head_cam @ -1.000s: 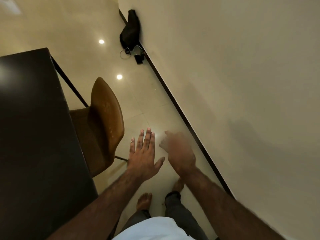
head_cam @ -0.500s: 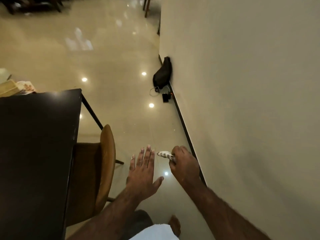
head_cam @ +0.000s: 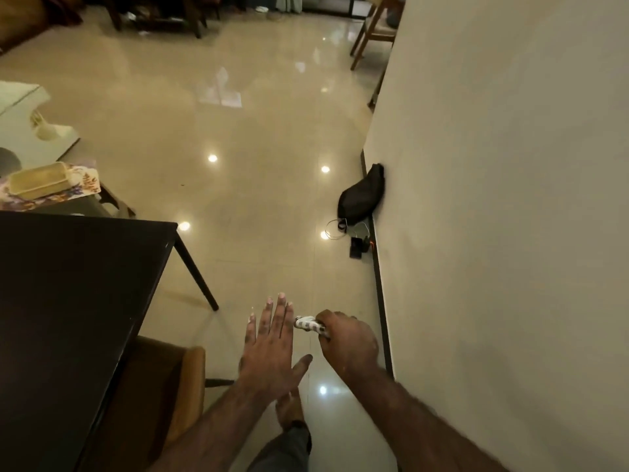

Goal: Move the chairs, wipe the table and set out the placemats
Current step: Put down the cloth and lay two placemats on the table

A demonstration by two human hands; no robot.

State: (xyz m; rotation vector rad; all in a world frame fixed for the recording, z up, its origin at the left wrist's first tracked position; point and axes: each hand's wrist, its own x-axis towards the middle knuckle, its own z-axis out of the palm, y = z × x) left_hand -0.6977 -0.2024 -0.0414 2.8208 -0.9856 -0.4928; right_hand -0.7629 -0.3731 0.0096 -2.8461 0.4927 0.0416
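Chair [head_cam: 160, 386] tucked under desk [head_cam: 68, 301] edge, lower left; left hand [head_cam: 272, 349] flat, fingers [head_cam: 280, 313] released, right hand [head_cam: 347, 345] clenched on small patterned roll [head_cam: 306, 324] (cloth, probably), so one-handed pull could skid it on glossy floor [head_cam: 238, 165] or knock desk leg [head_cam: 195, 270]

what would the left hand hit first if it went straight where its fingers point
Likely nothing close: the left hand points over bare floor, between the table leg and the black bag, though depth is unclear.
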